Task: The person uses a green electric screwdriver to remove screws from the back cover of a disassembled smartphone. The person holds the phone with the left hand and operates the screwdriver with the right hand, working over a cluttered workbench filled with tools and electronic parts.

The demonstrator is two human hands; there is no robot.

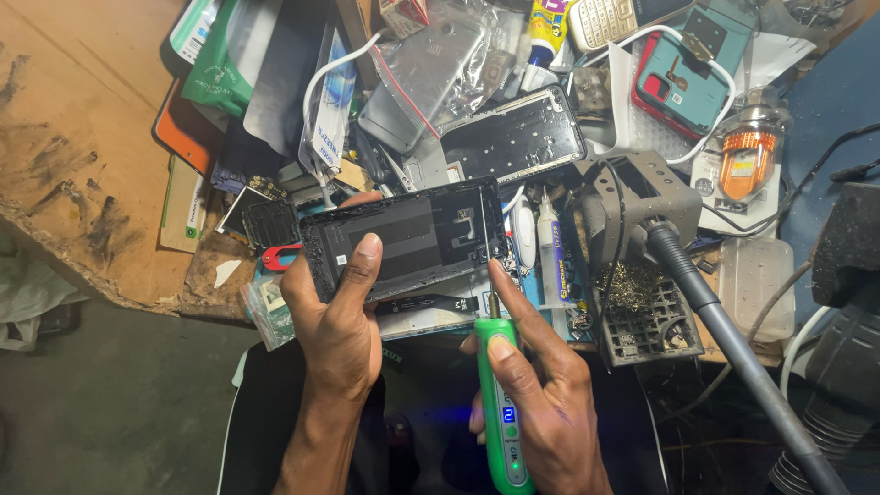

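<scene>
Cluttered table [82, 137]; my left hand [339, 321] clasps the phone [403, 236], right hand [541, 385] grips the screwdriver [500, 403]; next, seat its tip squarely.

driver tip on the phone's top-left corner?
No. The green electric screwdriver in the right hand has its tip at the lower-right edge of the opened black phone, which the left hand holds.

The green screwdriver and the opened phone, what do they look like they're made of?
The green screwdriver in the right hand looks like glossy moulded plastic, with a thin metal bit at its tip. The opened phone held by the left hand looks like a matte black plastic frame; its inner panels could be metal or film.
</scene>
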